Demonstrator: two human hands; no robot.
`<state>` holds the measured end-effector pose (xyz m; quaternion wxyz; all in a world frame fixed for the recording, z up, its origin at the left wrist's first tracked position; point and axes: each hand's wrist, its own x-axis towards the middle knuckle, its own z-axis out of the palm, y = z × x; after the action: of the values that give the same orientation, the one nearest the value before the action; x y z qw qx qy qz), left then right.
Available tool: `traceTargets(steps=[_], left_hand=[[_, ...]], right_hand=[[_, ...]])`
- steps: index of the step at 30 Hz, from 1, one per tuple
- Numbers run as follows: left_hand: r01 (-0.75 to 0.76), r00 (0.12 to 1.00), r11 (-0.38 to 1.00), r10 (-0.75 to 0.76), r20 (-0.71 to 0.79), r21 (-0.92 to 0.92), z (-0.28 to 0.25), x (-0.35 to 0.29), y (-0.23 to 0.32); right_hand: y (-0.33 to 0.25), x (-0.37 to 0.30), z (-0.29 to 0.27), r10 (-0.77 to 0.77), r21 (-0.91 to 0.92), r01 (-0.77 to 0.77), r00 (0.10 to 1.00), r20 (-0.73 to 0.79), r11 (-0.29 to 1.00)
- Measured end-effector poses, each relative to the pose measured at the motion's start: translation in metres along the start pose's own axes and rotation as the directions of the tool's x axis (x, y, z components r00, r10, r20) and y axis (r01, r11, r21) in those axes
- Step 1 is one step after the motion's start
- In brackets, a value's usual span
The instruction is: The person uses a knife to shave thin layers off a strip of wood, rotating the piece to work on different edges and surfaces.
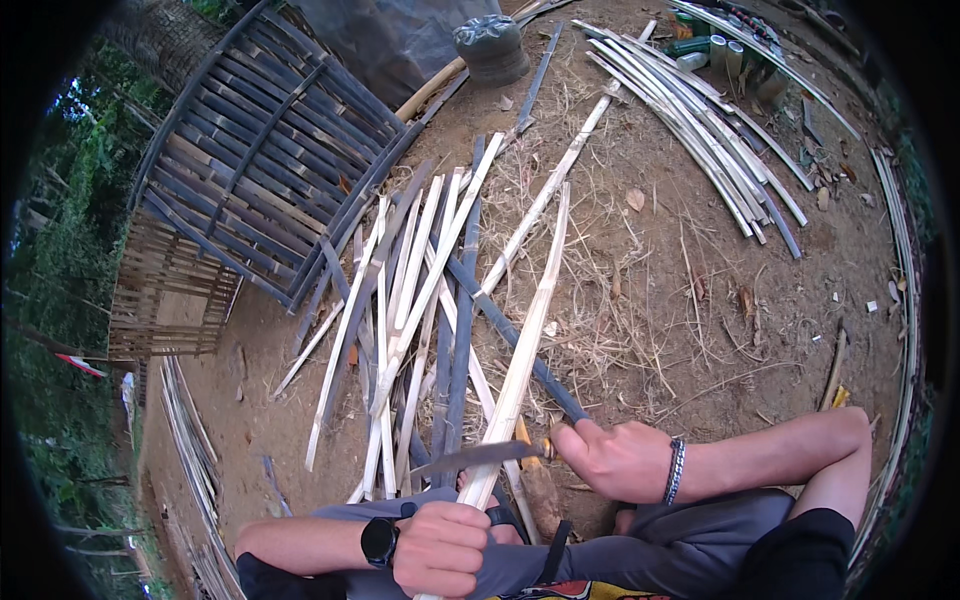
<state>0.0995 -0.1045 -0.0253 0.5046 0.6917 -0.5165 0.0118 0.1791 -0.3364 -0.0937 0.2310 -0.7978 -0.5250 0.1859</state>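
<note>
My left hand point(440, 550), a dark watch on its wrist, is closed round the near end of a long pale bamboo strip point(527, 345). From my lap the strip slants away over the ground, its far end narrowing to a point. A knife point(465, 458) with a long dark blade is gripped by its handle in my right hand point(615, 460), which has a chain bracelet at the wrist. The blade lies across the strip, just beyond my left hand, and points left. Beneath and left of it, a loose heap of pale and dark strips point(405, 300) covers the soil.
A dark slatted bamboo panel point(265, 150) leans at the far left. More strips point(700, 130) lie bundled at the far right, near green bottles point(690, 46). A dark plastic container point(490, 50) stands at the back. Dry shavings point(610, 270) litter the brown soil.
</note>
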Motion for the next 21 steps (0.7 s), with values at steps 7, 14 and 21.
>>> traceTargets(steps=[7, 14, 21], left_hand=[[-0.044, 0.985, 0.998, 0.037, -0.167, -0.037, 0.007, 0.013, 0.001], [-0.032, 0.990, 0.999, 0.028, -0.140, -0.028, 0.007, 0.013, 0.000], [-0.047, 0.987, 0.998, 0.040, -0.157, -0.040, 0.008, 0.015, 0.001]], right_hand=[[0.012, 0.001, -0.001, 0.075, -0.022, -0.075, 0.997, 0.018, 0.997], [0.028, 0.007, 0.005, 0.118, -0.023, -0.117, 0.993, 0.021, 0.993], [0.028, 0.004, 0.006, 0.107, -0.017, -0.106, 0.994, 0.020, 0.994]])
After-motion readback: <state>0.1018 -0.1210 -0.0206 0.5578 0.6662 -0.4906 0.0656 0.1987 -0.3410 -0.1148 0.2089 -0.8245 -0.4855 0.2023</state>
